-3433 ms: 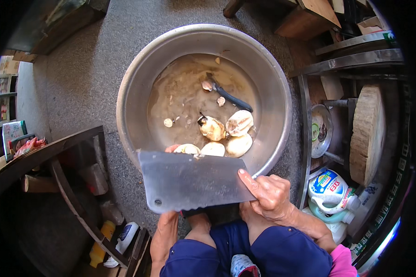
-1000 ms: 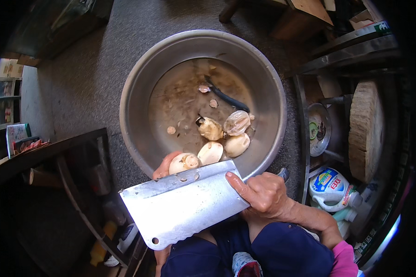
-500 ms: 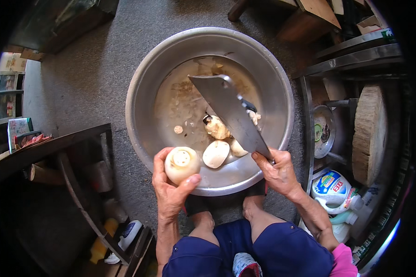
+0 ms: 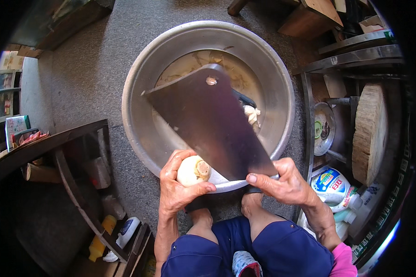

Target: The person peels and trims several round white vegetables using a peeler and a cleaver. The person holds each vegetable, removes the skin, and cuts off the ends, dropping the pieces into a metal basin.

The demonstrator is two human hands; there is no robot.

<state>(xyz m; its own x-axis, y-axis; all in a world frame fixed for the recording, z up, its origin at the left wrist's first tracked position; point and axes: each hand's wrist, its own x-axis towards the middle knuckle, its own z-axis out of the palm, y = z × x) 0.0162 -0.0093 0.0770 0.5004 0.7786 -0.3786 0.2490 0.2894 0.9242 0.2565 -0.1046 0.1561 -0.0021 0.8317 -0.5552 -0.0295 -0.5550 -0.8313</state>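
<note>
Head view, looking down: the left hand [image 4: 178,189] is curled around a pale, round peeled root [image 4: 193,170], fingers wrapped over its far side and thumb pressed along its near side, so the root sits firmly in the grip just over the near rim of a big metal basin [image 4: 138,83]. The right hand [image 4: 284,182] is closed around the handle end of a broad cleaver [image 4: 208,124], thumb laid flat on the blade's near corner. The handle itself is hidden under the fingers. The blade slants from the right hand up and left across the middle of the basin, its flat side facing the camera, and its near edge meets the root at the left hand. Inside the basin, murky water and a few pale pieces [image 4: 252,113] show past the blade's right side. The basin rests on grey floor [image 4: 88,78]. To the right stands a metal rack [image 4: 337,60] with a thick round wooden block [image 4: 370,134] on edge and plastic bottles [image 4: 333,184] below it. The person's knees in blue trousers [image 4: 245,251] fill the near edge.
</note>
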